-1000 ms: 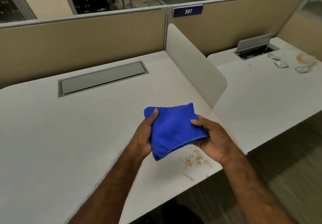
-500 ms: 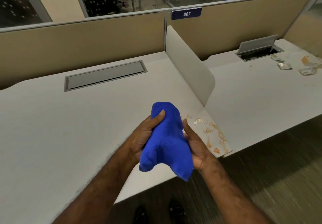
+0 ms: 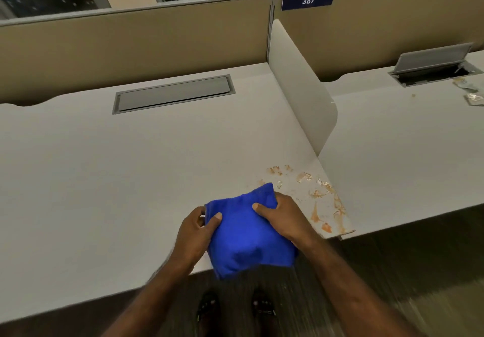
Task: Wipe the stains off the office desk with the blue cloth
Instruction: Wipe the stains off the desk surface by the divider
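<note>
A folded blue cloth [image 3: 246, 234] is held over the front edge of the white office desk [image 3: 104, 169]. My left hand [image 3: 195, 234] grips its left side with the thumb on top. My right hand [image 3: 284, 218] grips its right side, thumb also on top. Orange-brown stains [image 3: 317, 198] are spattered over the desk's front right corner, just right of and beyond the cloth. The cloth's far corner reaches the nearest spots.
A white divider panel [image 3: 298, 88] stands along the desk's right side, with a neighbouring desk [image 3: 400, 148] beyond it carrying crumpled wrappers [image 3: 471, 93] and an open cable hatch [image 3: 432, 67]. A shut grey cable hatch [image 3: 172, 94] lies at the back. Beige partitions [image 3: 131, 46] close the rear.
The cloth has been spread from a bunched upright shape into a flat folded pad between both hands. The view has shifted left, and more of the stains now show.
</note>
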`<state>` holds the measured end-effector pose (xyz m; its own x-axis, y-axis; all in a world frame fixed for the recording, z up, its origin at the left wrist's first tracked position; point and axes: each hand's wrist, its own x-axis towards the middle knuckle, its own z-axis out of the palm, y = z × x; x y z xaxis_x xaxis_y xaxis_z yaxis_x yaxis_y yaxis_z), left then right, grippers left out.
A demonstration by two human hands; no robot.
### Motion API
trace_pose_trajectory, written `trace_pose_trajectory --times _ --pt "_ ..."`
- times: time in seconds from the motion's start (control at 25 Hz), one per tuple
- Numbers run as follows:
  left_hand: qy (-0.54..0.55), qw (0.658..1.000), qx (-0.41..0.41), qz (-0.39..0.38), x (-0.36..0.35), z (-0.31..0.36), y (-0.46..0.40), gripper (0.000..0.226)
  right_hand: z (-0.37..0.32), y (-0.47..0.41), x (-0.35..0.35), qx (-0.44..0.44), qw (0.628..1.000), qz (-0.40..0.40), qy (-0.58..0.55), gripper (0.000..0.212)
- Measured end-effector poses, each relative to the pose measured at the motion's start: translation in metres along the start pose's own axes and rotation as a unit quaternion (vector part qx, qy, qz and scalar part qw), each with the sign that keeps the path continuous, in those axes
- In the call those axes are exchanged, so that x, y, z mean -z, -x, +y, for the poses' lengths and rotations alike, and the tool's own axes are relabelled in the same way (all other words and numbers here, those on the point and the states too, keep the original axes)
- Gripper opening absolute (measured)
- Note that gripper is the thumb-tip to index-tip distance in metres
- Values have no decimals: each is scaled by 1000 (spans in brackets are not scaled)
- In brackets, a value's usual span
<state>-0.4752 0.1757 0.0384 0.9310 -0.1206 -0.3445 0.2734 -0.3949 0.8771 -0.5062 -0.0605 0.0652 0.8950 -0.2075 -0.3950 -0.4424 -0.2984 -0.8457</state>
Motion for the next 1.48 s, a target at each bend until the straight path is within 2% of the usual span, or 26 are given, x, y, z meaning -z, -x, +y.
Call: trace_pose_trajectory --times 0.12,0.24,0.28,0.36,0.4,0.48,0.56,0.68,0.88,0.96,1.04,1.12,1.24,1.36,1.48 --pt "-105 991 -51 70 9 -7 -24 13 -19 -28 -6 44 989 71 121 49" --pt "-195 964 -123 136 25 -16 -43 29 -21 -35 -25 161 945 176 224 63" --pt "-229 950 -146 156 30 -22 -48 32 -17 -32 -38 185 933 169 257 65" --pt "-284 928 -167 175 39 -35 -55 37 -6 -21 -73 176 920 92 337 82" --pt "-304 923 -163 169 43 -42 -58 40 2 -17 -90 155 907 51 387 95" --pt "-347 915 -156 133 49 -53 -63 52 19 -11 -118 136 876 23 463 109" --pt "-378 905 -168 99 52 -63 -67 60 29 -11 -130 136 869 46 474 106" --pt "-402 894 -181 79 56 -68 -75 63 35 -29 -114 147 866 70 473 88" --pt "-428 877 -200 93 55 -73 -77 58 21 -120 -31 72 864 111 486 72" --pt "-428 875 -201 99 53 -74 -78 57 6 -145 -28 61 866 110 485 69" --pt "-419 880 -197 105 52 -75 -79 57 -3 -147 -48 96 868 92 479 67" --pt "-413 882 -199 107 52 -75 -79 57 0 -124 -76 167 864 38 473 64" --pt "-414 884 -199 93 54 -74 -80 58 23 -49 -118 273 826 -28 492 66" --pt "-412 890 -183 74 55 -73 -80 60 39 -18 -136 297 813 -42 498 68" --pt "-412 888 -191 71 56 -71 -79 60 19 -52 -123 297 808 -53 506 66"
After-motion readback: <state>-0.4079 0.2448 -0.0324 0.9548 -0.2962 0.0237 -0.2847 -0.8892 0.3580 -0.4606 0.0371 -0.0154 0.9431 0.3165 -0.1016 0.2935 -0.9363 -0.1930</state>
